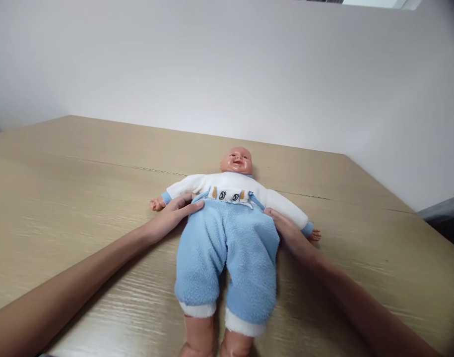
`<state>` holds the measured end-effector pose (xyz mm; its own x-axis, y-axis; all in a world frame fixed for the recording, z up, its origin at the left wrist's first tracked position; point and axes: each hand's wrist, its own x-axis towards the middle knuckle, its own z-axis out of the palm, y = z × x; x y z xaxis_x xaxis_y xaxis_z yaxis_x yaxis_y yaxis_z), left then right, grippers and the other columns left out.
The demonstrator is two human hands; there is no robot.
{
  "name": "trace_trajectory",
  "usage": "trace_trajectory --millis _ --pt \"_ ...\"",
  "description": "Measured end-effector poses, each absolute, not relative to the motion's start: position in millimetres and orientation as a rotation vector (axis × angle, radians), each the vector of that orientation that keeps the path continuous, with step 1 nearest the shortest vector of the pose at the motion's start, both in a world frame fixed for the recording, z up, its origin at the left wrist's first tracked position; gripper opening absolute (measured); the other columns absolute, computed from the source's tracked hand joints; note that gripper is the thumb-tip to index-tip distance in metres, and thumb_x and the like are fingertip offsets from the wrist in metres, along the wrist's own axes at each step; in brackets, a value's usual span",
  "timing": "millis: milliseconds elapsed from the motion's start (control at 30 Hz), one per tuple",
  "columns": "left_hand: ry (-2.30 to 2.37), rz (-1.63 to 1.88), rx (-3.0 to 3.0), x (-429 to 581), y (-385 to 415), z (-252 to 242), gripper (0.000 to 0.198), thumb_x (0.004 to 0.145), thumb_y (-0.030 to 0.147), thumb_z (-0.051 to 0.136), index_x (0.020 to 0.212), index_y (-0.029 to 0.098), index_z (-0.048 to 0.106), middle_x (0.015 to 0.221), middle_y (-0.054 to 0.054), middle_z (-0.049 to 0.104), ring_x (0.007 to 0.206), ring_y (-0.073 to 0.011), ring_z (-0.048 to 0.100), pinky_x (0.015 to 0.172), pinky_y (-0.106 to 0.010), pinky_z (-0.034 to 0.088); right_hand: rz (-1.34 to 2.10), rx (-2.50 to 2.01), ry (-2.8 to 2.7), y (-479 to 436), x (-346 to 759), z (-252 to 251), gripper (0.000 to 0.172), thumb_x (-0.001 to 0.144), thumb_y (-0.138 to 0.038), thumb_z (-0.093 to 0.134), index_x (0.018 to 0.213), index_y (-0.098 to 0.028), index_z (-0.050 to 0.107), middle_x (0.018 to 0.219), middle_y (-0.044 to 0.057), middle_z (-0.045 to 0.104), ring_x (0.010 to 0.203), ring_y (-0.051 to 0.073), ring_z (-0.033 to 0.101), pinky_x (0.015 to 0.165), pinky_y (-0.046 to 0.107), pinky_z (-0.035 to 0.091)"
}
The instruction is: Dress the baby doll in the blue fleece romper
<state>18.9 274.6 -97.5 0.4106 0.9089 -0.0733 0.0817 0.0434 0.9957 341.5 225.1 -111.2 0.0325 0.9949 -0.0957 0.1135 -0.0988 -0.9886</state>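
Note:
A baby doll (pixel 237 159) lies on its back on the wooden table (pixel 81 198), head pointing away from me. It wears a white fleece top (pixel 232 184) and blue fleece trousers (pixel 230 248) with white cuffs. My left hand (pixel 172 214) lies stretched out against one side of the doll's waist, fingertips touching the top edge of the trousers just below the sleeve. My right hand (pixel 286 229) rests flat against the other side of the waist, fingers pointing up along the trousers under the other sleeve. Neither hand is seen gripping the cloth.
The light wood table runs to a plain white wall (pixel 227 74) behind the doll. Its right edge (pixel 409 208) falls away to a dark floor at the far right. Nothing else lies on the tabletop in view.

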Motion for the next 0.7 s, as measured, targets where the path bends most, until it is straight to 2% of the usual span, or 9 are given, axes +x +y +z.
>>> trace_trajectory --millis 133,200,300,400,467,533,600,700 --pt "0.733 0.823 1.096 25.4 275.6 -102.4 0.038 0.094 0.054 0.080 0.111 0.021 0.072 0.105 -0.006 0.074 0.100 -0.0245 0.067 0.096 -0.037 0.050 1.473 -1.298 -0.881 216.2 325.7 -104.4 0.047 0.087 -0.072 0.075 0.108 -0.030 0.081 0.114 0.005 0.085 0.129 0.035 0.071 0.116 0.048 0.054" --pt "0.680 0.829 1.039 29.7 277.6 -103.0 0.037 0.095 0.052 0.080 0.114 0.021 0.072 0.107 -0.008 0.076 0.102 -0.0261 0.069 0.097 -0.040 0.052 1.507 -1.233 -0.822 218.0 320.4 -106.3 0.049 0.092 -0.070 0.073 0.118 -0.029 0.080 0.117 0.005 0.085 0.127 0.034 0.073 0.114 0.048 0.056" --pt "0.724 0.821 1.107 30.5 279.9 -100.1 0.039 0.096 0.056 0.076 0.115 0.022 0.071 0.106 -0.008 0.076 0.102 -0.0270 0.069 0.095 -0.040 0.052 1.428 -1.212 -0.917 225.1 322.3 -111.7 0.051 0.092 -0.069 0.075 0.125 -0.030 0.079 0.125 0.003 0.083 0.135 0.034 0.068 0.125 0.048 0.048" --pt "0.876 0.769 1.377 21.5 281.2 -90.9 0.039 0.100 0.060 0.069 0.111 0.022 0.070 0.103 -0.005 0.073 0.102 -0.0257 0.065 0.093 -0.038 0.051 1.240 -1.338 -1.086 228.3 334.2 -112.0 0.052 0.086 -0.072 0.081 0.121 -0.034 0.080 0.129 0.001 0.082 0.148 0.036 0.057 0.135 0.050 0.034" --pt "0.935 0.703 1.594 10.1 283.1 -83.3 0.037 0.101 0.058 0.068 0.108 0.022 0.071 0.102 -0.005 0.071 0.102 -0.0257 0.063 0.093 -0.037 0.050 1.181 -1.397 -1.254 225.3 346.8 -108.1 0.048 0.089 -0.072 0.077 0.118 -0.033 0.081 0.131 0.003 0.080 0.149 0.038 0.054 0.135 0.054 0.031" --pt "0.928 0.613 1.746 -3.5 286.3 -77.9 0.034 0.097 0.056 0.073 0.105 0.023 0.074 0.103 -0.005 0.072 0.104 -0.0282 0.064 0.094 -0.037 0.051 1.169 -1.375 -1.515 219.2 362.2 -103.6 0.044 0.096 -0.068 0.070 0.117 -0.030 0.081 0.133 0.006 0.078 0.143 0.040 0.058 0.132 0.059 0.033" --pt "0.914 0.512 1.827 -16.1 290.2 -76.5 0.033 0.090 0.052 0.079 0.107 0.024 0.077 0.106 -0.006 0.074 0.111 -0.0325 0.066 0.097 -0.038 0.052 1.131 -1.320 -1.776 212.4 377.3 -100.8 0.043 0.099 -0.062 0.068 0.125 -0.029 0.079 0.142 0.008 0.074 0.143 0.041 0.057 0.131 0.064 0.032" --pt "0.873 0.452 1.837 -25.7 293.9 -80.2 0.039 0.083 0.046 0.086 0.116 0.027 0.077 0.121 -0.008 0.076 0.132 -0.0382 0.062 0.110 -0.043 0.050 1.096 -1.295 -1.923 204.8 389.2 -101.1 0.054 0.094 -0.054 0.078 0.142 -0.031 0.073 0.162 0.008 0.061 0.156 0.043 0.045 0.136 0.065 0.021"
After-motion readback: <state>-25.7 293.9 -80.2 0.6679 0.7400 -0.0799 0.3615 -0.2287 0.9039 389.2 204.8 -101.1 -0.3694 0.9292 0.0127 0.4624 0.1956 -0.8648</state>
